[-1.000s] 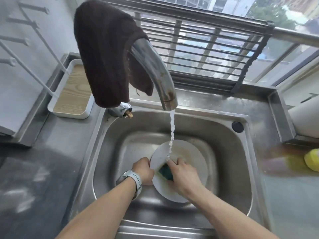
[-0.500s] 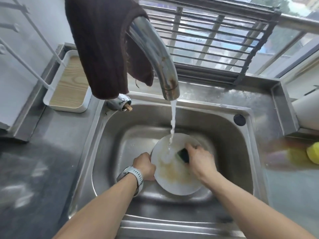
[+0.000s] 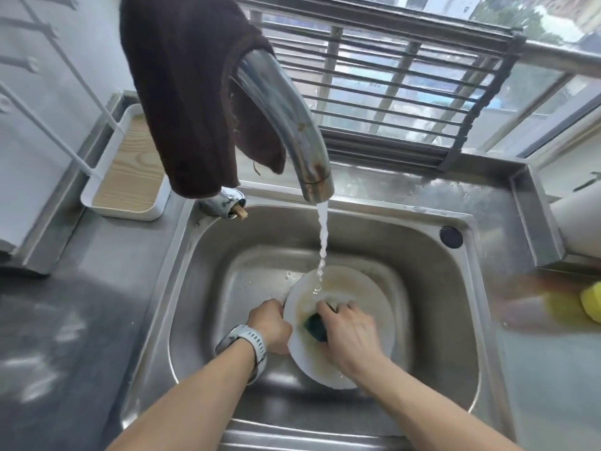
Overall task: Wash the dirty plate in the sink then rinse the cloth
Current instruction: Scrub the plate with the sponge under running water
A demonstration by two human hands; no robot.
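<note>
A white plate (image 3: 364,294) with brownish smears lies tilted in the steel sink (image 3: 201,281). My left hand (image 3: 271,325), a grey watch on its wrist, grips the plate's left rim. My right hand (image 3: 353,332) presses a dark green scrub cloth (image 3: 315,327) onto the plate's middle. Water runs from the tap (image 3: 292,125) and lands on the plate just above my right fingers. A dark brown cloth (image 3: 188,92) hangs over the tap's neck.
A white tray with a wooden base (image 3: 130,170) stands left of the sink on the steel counter. A yellow object (image 3: 592,302) lies at the right edge. A metal rack (image 3: 390,79) leans against the window behind the sink.
My right hand has slid the scrub cloth back from the plate's upper right to its centre-left. The left hand keeps its hold on the rim. Water keeps running.
</note>
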